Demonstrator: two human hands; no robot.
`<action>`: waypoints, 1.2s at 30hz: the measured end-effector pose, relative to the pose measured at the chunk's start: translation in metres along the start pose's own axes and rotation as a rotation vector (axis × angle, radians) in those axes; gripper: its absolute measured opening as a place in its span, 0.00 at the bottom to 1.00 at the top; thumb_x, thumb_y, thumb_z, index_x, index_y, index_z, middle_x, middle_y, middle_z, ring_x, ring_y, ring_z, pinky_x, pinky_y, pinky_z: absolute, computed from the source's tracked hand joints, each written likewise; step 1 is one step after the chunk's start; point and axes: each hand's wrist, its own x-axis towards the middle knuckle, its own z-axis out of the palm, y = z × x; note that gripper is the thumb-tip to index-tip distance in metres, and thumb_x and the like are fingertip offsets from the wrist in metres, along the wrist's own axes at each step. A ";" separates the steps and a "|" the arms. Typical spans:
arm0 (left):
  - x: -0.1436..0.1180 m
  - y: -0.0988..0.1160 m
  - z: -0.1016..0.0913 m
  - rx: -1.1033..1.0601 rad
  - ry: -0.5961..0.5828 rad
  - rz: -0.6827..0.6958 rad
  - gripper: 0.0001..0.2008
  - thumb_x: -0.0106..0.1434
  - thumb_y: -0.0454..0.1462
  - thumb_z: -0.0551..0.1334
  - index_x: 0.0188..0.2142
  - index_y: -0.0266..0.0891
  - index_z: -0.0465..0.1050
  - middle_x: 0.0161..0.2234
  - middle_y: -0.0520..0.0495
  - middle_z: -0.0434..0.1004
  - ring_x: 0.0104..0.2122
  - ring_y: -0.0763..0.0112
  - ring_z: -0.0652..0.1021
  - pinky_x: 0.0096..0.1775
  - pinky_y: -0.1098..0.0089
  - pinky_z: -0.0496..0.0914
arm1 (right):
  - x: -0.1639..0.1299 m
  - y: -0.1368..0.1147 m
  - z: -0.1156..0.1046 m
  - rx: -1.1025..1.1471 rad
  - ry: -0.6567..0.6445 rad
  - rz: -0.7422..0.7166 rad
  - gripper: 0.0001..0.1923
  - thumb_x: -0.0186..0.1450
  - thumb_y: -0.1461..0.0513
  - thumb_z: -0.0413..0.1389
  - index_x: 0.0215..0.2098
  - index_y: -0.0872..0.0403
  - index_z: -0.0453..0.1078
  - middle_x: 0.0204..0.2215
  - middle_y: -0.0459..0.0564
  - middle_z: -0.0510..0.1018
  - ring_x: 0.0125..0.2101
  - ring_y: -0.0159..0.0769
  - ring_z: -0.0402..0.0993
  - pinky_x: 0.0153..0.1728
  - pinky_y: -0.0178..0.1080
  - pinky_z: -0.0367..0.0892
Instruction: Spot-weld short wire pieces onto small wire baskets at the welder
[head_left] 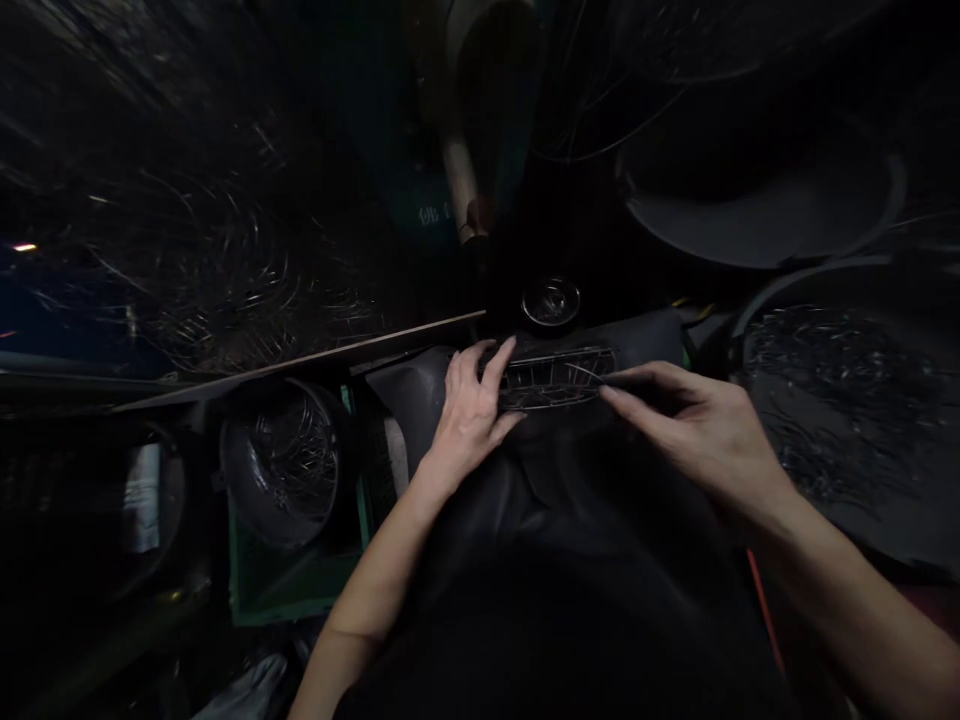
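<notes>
A small oblong wire frame (551,378) lies across the dark apron over my lap. My left hand (472,405) holds its left end, the fingers along the upper side and the thumb at the lower side. At the frame's right end, my right hand (686,410) is closed, thumb and fingertips pinching a thin curved wire (581,370). The tip of that wire reaches over the frame's inside. Darkness hides how the wire meets the frame.
A small round dish (551,302) with bits of metal stands just beyond the frame. To the right is a wide tub (825,400) of short wire pieces. At left, a round bucket (281,460) of wires sits in a green crate (289,585). Tangled wires (232,270) lie beyond the board edge.
</notes>
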 end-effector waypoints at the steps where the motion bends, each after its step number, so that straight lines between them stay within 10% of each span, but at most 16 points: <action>1: 0.000 0.002 -0.001 -0.017 -0.029 -0.002 0.39 0.58 0.38 0.66 0.64 0.41 0.50 0.57 0.36 0.60 0.58 0.53 0.65 0.59 0.48 0.63 | 0.002 -0.009 0.003 0.023 -0.053 -0.009 0.14 0.60 0.52 0.61 0.39 0.52 0.77 0.36 0.49 0.79 0.34 0.36 0.76 0.36 0.37 0.70; 8: 0.007 0.011 0.002 -0.085 -0.014 -0.044 0.37 0.59 0.35 0.63 0.64 0.41 0.47 0.55 0.39 0.63 0.56 0.57 0.68 0.62 0.45 0.56 | 0.013 -0.013 0.017 0.056 -0.215 0.042 0.20 0.60 0.48 0.60 0.38 0.55 0.74 0.26 0.48 0.77 0.23 0.32 0.72 0.25 0.34 0.68; 36: 0.060 -0.013 0.010 0.090 0.275 0.026 0.30 0.54 0.27 0.63 0.55 0.40 0.58 0.49 0.41 0.66 0.53 0.58 0.71 0.61 0.43 0.59 | 0.071 -0.025 0.087 0.342 0.081 -0.169 0.17 0.61 0.49 0.59 0.37 0.54 0.68 0.33 0.49 0.77 0.29 0.34 0.75 0.34 0.37 0.73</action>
